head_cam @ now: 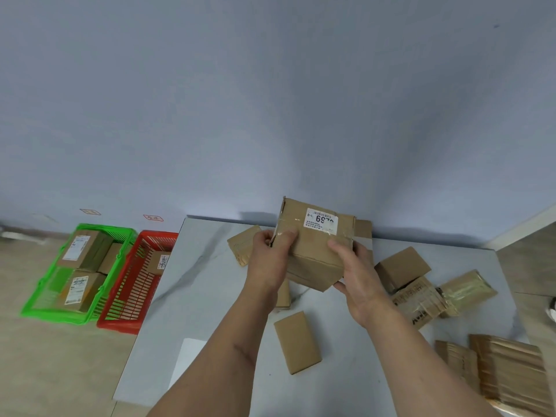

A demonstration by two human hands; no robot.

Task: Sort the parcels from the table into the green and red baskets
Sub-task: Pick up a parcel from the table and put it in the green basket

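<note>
A brown cardboard parcel [313, 245] with a white label facing up is lifted above the white table [192, 296]. My left hand [269, 260] grips its left side, thumb on the top face. My right hand [356, 275] holds its right near corner from below and the side. On the floor to the left stands the green basket [48, 299] with several labelled parcels inside. Beside it the red basket [126, 296] holds one small labelled parcel [159, 261].
Several more cardboard parcels lie on the table: a flat one [298, 341] near my arms, one [243, 245] behind my left hand, a cluster [415, 284] at the right and a stack [508, 371] at the near right. A white sheet [188, 359] lies at the table's near left.
</note>
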